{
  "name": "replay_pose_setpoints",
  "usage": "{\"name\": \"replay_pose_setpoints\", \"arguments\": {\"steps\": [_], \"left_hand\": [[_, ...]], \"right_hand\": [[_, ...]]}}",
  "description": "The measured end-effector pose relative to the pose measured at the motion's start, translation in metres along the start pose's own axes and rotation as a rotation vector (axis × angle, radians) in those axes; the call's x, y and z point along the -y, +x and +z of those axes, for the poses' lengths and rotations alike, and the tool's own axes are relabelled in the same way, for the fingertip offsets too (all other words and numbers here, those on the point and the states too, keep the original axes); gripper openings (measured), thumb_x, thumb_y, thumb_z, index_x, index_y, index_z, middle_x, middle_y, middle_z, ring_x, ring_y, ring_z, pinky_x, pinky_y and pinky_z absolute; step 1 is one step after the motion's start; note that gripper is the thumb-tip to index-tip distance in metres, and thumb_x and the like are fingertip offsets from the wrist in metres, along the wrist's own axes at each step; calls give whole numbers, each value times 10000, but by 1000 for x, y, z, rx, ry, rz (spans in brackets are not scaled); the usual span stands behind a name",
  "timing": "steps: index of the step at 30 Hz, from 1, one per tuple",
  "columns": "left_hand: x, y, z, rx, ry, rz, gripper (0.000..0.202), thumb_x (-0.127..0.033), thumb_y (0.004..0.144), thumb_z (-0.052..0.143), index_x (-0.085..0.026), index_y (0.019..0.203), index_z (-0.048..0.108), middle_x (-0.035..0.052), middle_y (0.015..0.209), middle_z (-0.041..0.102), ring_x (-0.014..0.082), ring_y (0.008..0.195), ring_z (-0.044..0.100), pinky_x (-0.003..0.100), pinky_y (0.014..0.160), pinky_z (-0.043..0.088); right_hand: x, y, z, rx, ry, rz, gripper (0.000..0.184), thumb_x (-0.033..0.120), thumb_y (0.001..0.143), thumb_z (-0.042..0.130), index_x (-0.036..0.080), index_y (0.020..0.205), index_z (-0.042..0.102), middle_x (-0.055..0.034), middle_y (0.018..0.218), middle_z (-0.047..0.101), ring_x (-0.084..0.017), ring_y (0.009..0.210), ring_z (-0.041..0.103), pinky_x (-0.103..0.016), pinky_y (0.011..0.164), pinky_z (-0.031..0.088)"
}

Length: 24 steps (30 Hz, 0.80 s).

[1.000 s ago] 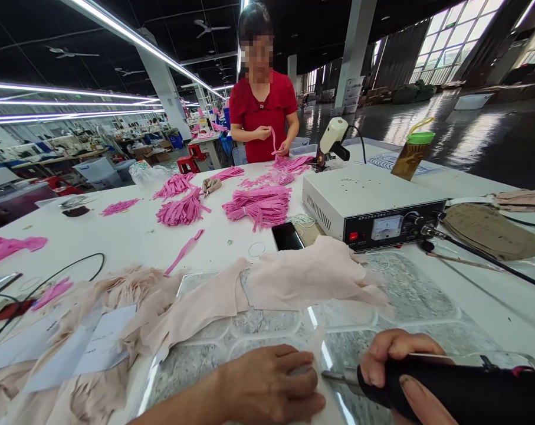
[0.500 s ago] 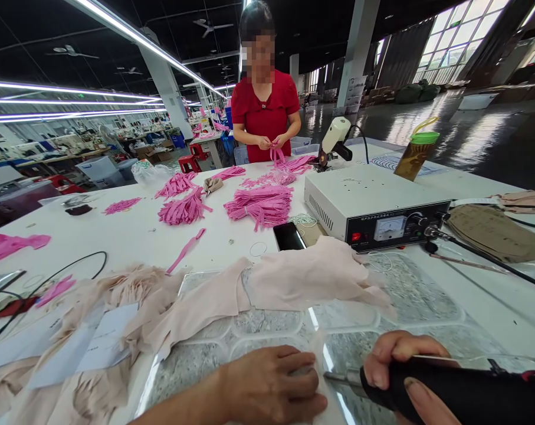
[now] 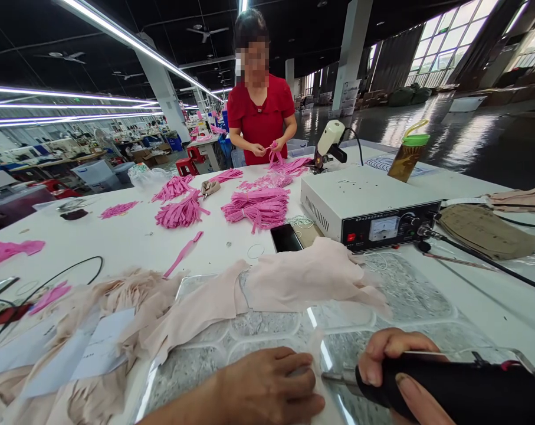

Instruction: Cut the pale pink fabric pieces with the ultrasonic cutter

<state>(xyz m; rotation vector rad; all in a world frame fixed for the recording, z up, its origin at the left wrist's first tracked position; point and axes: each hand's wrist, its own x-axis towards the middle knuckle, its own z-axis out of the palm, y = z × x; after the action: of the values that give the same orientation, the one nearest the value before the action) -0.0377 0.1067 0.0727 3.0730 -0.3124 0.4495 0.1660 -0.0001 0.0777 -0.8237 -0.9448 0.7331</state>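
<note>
A white worktop [image 3: 134, 236] carries a grey, stone-patterned mat [image 3: 417, 292], with beige fabric pieces [image 3: 294, 277] laid across its far side. Nearer the wearer, a black handheld tool [image 3: 471, 389] lies almost level, its long axis running crosswise. The right hand [image 3: 393, 348] has its grip wrapped around the tool's body. The left hand [image 3: 271, 383] rests on the mat, fingers together and curled; whether they pinch anything cannot be told. A thin pale fabric strip [image 3: 328, 402] lies on the mat between the hands, running away from the wearer, roughly square to the tool and closest to the left fingertips. It lies leftward of the right grip, where the tool's slim metal tip [image 3: 338, 376] points; contact cannot be told.
</note>
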Motion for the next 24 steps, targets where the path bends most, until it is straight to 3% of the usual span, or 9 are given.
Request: {"name": "replay_pose_setpoints", "arguments": {"steps": [12,24], "left_hand": [[5,2,2,24,12,50,178,-221,1018,467,-130,973,613,68,823,599,178,895,635,267,845,514],[3,0,3,43,44,31,160,-254,1015,493,-149,1020,614,52,848,603,186,972,626,263,847,512]], "right_hand": [[0,1,0,-22,-35,13,14,267,886,589,258,888,578,-7,744,584,-153,564,590,-295,546,528],[-3,-3,-9,37,-101,27,19,275,910,531,270,925,542,5,786,554,-138,598,588,-286,583,536]]}}
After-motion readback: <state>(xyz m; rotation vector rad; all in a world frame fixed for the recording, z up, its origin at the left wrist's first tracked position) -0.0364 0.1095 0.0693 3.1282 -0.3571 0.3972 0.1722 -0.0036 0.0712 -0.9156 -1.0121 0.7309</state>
